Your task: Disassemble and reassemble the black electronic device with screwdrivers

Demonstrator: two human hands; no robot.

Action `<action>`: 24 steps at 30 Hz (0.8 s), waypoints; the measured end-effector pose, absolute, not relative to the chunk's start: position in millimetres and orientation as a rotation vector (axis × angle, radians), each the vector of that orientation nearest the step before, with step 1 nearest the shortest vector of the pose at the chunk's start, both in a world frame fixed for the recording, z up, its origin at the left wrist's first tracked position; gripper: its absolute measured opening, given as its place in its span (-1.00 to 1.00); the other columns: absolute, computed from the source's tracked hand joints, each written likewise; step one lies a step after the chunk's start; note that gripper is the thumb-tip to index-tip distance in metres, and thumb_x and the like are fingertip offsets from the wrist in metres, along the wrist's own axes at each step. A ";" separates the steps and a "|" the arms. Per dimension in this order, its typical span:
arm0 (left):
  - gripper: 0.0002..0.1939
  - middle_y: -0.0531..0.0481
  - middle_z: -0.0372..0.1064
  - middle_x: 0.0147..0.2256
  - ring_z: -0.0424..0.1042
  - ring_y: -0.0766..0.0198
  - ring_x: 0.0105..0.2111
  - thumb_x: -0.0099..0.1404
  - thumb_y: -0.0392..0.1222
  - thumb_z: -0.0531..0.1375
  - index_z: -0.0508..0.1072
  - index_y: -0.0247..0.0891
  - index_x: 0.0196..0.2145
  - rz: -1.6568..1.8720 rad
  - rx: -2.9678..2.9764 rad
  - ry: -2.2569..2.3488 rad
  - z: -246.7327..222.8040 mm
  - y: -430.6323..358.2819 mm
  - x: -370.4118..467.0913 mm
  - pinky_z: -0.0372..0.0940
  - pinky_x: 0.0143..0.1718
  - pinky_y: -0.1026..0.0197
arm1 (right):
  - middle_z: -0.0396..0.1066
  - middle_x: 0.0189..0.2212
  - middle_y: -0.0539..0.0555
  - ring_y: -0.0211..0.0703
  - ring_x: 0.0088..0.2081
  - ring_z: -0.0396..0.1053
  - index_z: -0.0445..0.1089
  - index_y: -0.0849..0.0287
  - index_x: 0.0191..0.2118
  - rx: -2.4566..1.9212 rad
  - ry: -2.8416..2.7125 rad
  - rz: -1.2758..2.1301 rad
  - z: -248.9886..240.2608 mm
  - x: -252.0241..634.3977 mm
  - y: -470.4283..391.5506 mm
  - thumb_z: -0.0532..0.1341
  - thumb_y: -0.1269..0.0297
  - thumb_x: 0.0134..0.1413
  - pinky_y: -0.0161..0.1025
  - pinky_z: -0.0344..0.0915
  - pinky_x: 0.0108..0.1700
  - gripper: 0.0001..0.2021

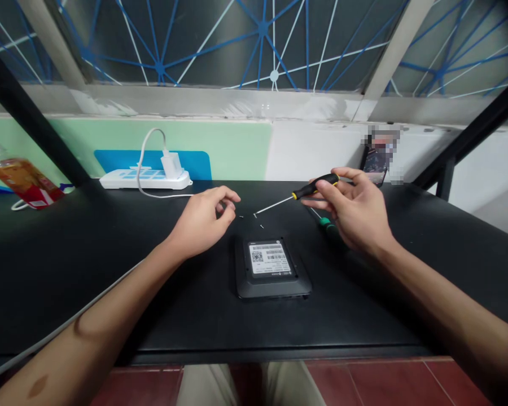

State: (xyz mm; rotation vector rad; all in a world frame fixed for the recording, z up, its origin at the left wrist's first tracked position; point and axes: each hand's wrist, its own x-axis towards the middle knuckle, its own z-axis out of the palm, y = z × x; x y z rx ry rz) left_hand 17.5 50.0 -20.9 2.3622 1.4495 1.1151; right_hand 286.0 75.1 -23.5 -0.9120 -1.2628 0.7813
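Note:
My right hand grips a black and yellow screwdriver, whose thin shaft points left and down, its tip at a small screw on the black table. Two more small screws, one to the left and one nearer me, lie close by. My left hand hovers left of the screws, fingers curled and slightly apart, with nothing visible in them. Below the screws a black square device lies with its white label facing up. Under my right hand is a green-handled screwdriver, partly hidden.
At the back left, a white power strip holds a white plug with a cable. A drink bottle stands tilted in view at far left. Behind my right hand a phone leans on the wall. The black table ends near my legs.

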 end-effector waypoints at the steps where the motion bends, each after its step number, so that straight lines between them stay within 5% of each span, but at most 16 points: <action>1: -0.81 -0.02 0.52 -0.29 0.48 0.20 -0.30 0.31 -0.30 0.10 0.49 -0.23 -0.18 1.099 2.433 1.420 -21.6 49.2 18.3 0.34 -0.26 0.15 | 0.49 -0.36 -0.02 -0.17 -0.33 0.57 0.24 0.06 -0.10 -0.934 -1.233 0.816 -21.3 289.1 75.8 0.38 0.24 0.02 -0.09 0.62 -0.10 -0.63; 7: -0.80 -0.07 0.51 -0.19 0.42 0.11 -0.16 0.37 -0.28 0.07 0.48 -0.23 -0.15 0.901 2.748 1.189 -22.3 41.3 24.6 0.34 -0.13 0.06 | 0.56 -0.26 0.06 -0.18 -0.37 0.55 0.29 0.07 -0.11 -1.129 -1.155 0.930 -20.3 300.8 83.8 0.27 0.40 0.02 -0.15 0.61 -0.12 -0.72; 24: -0.65 -0.12 0.41 0.06 0.32 0.03 0.07 0.47 -0.07 0.10 0.38 -0.20 0.13 0.561 2.732 0.998 -18.2 22.6 39.1 0.23 0.14 -0.09 | 0.57 -0.21 0.11 -0.07 -0.30 0.58 0.27 0.06 -0.04 -1.264 -1.146 0.919 -25.2 306.1 89.6 0.27 0.39 0.00 -0.16 0.62 -0.27 -0.63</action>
